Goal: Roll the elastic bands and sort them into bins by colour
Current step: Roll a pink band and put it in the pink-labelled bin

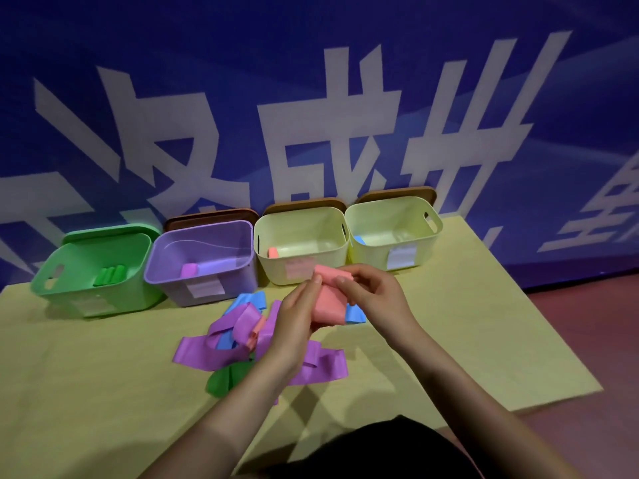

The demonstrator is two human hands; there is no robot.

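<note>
Both hands hold a pink elastic band (pixel 328 299) above the mat. My left hand (pixel 294 323) grips its lower part and my right hand (pixel 371 292) pinches its rolled top edge. Below them lies a loose pile of purple bands (pixel 242 326), blue bands (pixel 249 300) and a green band (pixel 224 378). Behind stand a green bin (pixel 93 271) with green rolls, a purple bin (pixel 204 261) with purple rolls, a pale yellow bin (pixel 301 243) with a pink roll (pixel 273 252), and another pale yellow bin (pixel 390 229) with a blue roll (pixel 359 239).
Everything sits on a yellow mat (pixel 103 392) on a reddish floor (pixel 587 340). A blue wall with large white characters (pixel 311 115) rises right behind the bins. Brown lids (pixel 211 216) lean behind the bins.
</note>
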